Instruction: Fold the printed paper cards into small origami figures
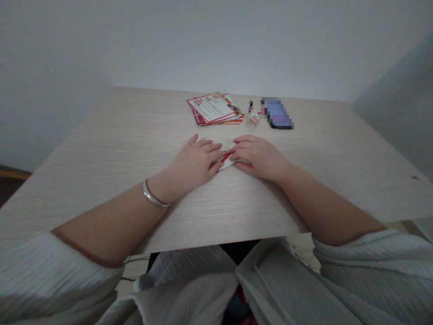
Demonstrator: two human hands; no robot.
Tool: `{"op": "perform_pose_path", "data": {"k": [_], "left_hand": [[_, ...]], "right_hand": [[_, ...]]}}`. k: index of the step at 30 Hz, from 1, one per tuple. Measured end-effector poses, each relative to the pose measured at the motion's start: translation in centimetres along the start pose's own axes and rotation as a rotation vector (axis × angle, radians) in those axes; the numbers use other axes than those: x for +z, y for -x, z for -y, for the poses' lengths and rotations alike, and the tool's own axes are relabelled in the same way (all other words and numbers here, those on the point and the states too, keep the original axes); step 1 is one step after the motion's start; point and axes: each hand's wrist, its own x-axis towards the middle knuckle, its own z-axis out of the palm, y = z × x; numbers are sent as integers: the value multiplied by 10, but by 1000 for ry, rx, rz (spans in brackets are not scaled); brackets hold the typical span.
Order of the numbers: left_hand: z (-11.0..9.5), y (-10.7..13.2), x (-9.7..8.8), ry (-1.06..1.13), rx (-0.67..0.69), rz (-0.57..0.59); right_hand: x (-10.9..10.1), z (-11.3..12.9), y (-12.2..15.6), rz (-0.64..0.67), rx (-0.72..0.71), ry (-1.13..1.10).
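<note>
A small folded piece of red and white paper (226,160) lies on the wooden table (128,135), mostly hidden under my two hands. My left hand (194,161) rests flat on its left part with fingers stretched out and pressed down; a silver bangle circles that wrist. My right hand (259,155) lies on its right part, fingers curled and pressing the paper's edge. The fingertips of both hands almost meet over the paper.
A stack of red and white printed sheets (214,109) lies at the table's far side. Beside it sits a small folded paper figure (253,113) and a phone (277,113). A plain wall stands behind the table.
</note>
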Motion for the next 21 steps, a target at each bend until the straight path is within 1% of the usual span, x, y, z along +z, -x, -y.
{"op": "perform_pose_path", "data": {"k": [2,5,10,14,18,21], "left_hand": [[3,0,3,-20,0,-10],[7,-2,6,-37,17,-61],[5,-5,5,20,63,-141],[1,-5,2,19,104,-118],[0,-5,1,33,96,-91],[0,-6,0,15,90,-76]], "right_hand": [[-1,2,0,11,14,7],[-3,5,-1,22,6,40],[-4,10,-5,40,-9,123],[-8,16,-7,74,29,148],[-10,22,-9,106,67,129],[-9,25,-11,100,125,87]]}}
